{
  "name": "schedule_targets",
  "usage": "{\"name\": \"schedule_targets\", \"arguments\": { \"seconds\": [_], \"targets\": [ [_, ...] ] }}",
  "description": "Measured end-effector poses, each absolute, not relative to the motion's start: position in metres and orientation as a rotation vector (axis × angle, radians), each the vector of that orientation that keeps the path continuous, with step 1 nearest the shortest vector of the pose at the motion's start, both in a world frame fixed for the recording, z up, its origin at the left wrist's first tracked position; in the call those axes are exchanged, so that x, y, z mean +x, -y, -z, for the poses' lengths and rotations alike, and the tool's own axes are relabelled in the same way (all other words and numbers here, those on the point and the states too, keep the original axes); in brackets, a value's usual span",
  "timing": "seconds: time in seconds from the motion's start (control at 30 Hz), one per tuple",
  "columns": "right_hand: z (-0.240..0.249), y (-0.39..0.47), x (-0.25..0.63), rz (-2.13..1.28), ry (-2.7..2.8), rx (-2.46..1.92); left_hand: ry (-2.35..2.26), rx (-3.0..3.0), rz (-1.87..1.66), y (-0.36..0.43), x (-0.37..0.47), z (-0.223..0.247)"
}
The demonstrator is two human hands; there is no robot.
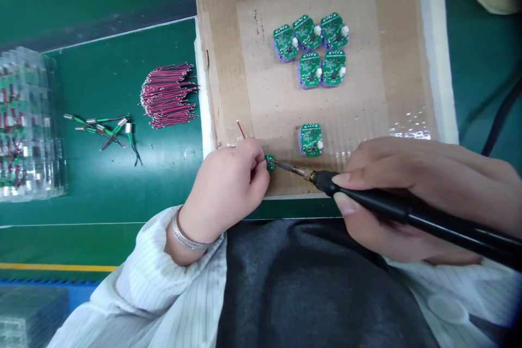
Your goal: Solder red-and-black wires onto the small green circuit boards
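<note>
My left hand (230, 182) is closed in a pinch at the front of the cardboard. A thin red wire (241, 129) sticks out from behind its fingers. Right beside the fingertips shows part of a small green circuit board (269, 163); the rest of it is hidden by the hand. In my right hand (424, 190) is a black soldering iron (377, 202), held like a pen. Its metal tip reaches the visible edge of that board. Just beyond the tip lies another green circuit board (311, 140) with a white connector and a purple underside.
Several similar boards (310, 69) lie farther back on the cardboard sheet (265, 87). To the left are a bundle of dark red wires (169, 96), several small metal parts with green and red leads (118, 129), and stacked clear trays (30, 125). A dark cable (503, 111) runs at right.
</note>
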State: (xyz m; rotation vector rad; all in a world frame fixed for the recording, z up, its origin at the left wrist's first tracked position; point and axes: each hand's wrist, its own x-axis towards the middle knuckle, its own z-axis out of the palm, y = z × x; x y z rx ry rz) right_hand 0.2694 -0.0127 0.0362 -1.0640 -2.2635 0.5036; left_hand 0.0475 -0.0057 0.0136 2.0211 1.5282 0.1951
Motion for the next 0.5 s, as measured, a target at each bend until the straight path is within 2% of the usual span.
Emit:
{"name": "schedule_targets", "arguments": {
  "seconds": [0.33, 0.5],
  "targets": [
    [-0.037, 0.006, 0.266, -0.466, 2.252, -0.905, -1.532, 2.008, -0.148, 0.002, 0.050, -0.015],
    [-0.034, 0.015, 0.284, -0.656, 2.034, -1.196, -1.544, 1.992, -0.118, 0.000, 0.052, -0.015]
  ]
}}
